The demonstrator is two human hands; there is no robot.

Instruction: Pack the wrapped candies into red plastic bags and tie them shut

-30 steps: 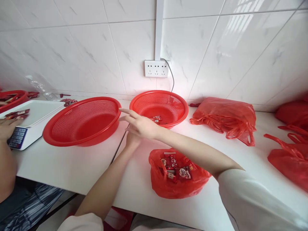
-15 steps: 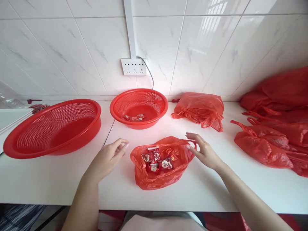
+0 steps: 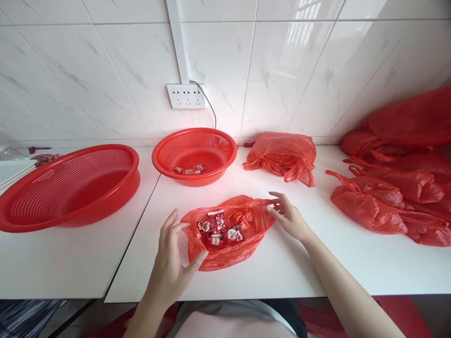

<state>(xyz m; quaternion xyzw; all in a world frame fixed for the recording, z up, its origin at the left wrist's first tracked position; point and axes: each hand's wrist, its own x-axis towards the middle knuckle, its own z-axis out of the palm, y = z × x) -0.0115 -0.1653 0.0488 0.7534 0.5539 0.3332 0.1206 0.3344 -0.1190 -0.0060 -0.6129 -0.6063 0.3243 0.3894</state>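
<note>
An open red plastic bag [image 3: 229, 256] lies on the white table, and several wrapped packets [image 3: 218, 223] in red and dark red show inside its mouth. My left hand [image 3: 176, 258] is at the bag's left edge, its fingers and thumb spread apart, with nothing held between them. On the other side, my right hand [image 3: 289, 216] has its thumb and fingers closed round the handle at the bag's right corner.
A round red basket [image 3: 195, 157] behind the bag holds a few small packets. A larger red basket [image 3: 75, 188] stands at the left. Folded red bags [image 3: 282, 155] lie behind to the right, and filled red bags [image 3: 369, 202] are heaped at the far right.
My left hand has moved right to the bag's left edge and spread its fingers. My right hand remains at the bag's right handle. The view has shifted slightly to the right.
</note>
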